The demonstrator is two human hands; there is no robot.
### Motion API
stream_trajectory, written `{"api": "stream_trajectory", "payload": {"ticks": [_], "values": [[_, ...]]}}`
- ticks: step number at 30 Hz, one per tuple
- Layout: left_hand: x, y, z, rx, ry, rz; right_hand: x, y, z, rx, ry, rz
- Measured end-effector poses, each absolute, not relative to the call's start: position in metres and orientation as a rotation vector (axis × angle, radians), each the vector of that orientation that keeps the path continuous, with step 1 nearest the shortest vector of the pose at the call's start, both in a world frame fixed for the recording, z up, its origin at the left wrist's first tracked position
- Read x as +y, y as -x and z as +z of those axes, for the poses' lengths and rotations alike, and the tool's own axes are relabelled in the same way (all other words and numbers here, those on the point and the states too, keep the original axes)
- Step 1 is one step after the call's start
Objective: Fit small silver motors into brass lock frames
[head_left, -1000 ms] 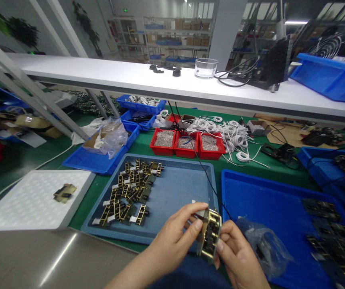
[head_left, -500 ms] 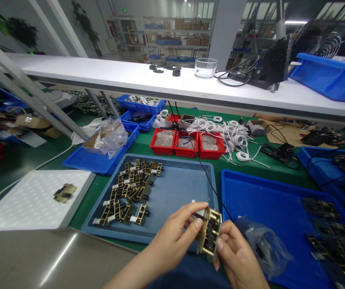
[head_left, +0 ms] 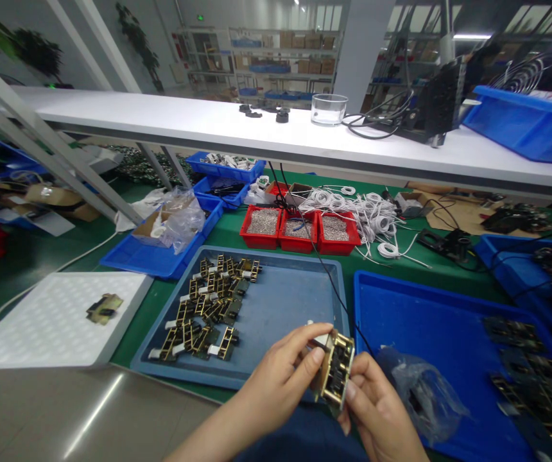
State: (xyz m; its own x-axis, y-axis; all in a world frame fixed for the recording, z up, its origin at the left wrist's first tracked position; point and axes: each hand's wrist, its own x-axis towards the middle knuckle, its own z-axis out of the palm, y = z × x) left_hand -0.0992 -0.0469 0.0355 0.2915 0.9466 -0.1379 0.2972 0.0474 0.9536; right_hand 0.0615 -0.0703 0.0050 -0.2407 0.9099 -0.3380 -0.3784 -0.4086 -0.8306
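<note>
Between my two hands is a small circuit-board assembly (head_left: 337,372) with brass standoffs and black parts, tilted up in front of me. My left hand (head_left: 288,362) pinches its upper left side, thumb and index finger closed on it near a white piece. My right hand (head_left: 375,401) grips the lower right edge with thumb and fingers. Behind the left hand, a grey-blue tray (head_left: 285,289) bears several similar assemblies (head_left: 211,298) with brass standoffs and white connectors. A blue tray (head_left: 415,321) lies right of the hands, with more dark assemblies (head_left: 536,391) at its right end.
A clear plastic bag (head_left: 430,398) lies in the blue tray. Red bins (head_left: 299,244) of small metal parts stand behind, beside white cable coils (head_left: 377,215). A black cable (head_left: 328,273) hangs over the trays. A white shelf (head_left: 184,122) crosses above; a white foam block (head_left: 54,321) is at left.
The assembly has turned and shifted very slightly in my fingers. Both hands keep their hold in nearly the same place.
</note>
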Motion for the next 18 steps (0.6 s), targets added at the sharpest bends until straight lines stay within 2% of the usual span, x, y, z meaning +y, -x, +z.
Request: {"api": "stream_trajectory", "payload": {"ticks": [7,11,18], "values": [[-0.049,0.1,0.036,1.193,-1.458,0.764,-0.072,-0.061,-0.001,-0.786,1.012,1.791],[-0.056,0.097,0.039,1.032,-1.332,0.794,-0.069,-0.062,-0.009,-0.823,0.993,1.798],[-0.052,0.088,0.046,1.132,-1.543,0.832,-0.068,-0.058,-0.004,-0.681,0.988,1.807]]}}
